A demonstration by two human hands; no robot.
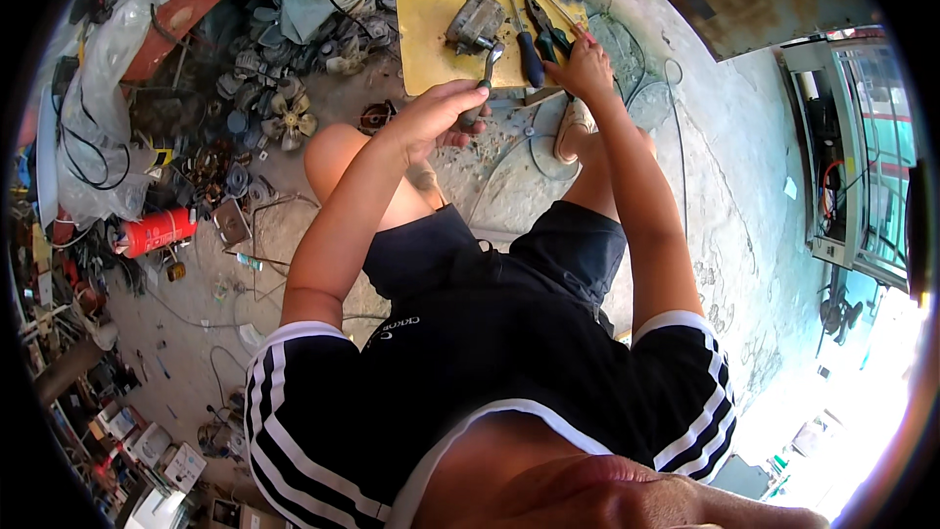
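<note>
Left hand [431,125] is nearer the metal block [477,20]
Fingers clamped on ratchet [492,63]; block's toward bench's [421,47] far edge. Right hand's [587,71] grip? Can't tell.

Open at the board's left, crowded at its right.
The yellow board [421,34] has bare room left of the grey metal part [477,20]; the ratchet [493,61] in the left hand [441,116] obstructs the part's near side; rightward, a dark-handled screwdriver [530,57], pliers [537,15] and the right hand [586,71] leave narrow gaps.
</note>
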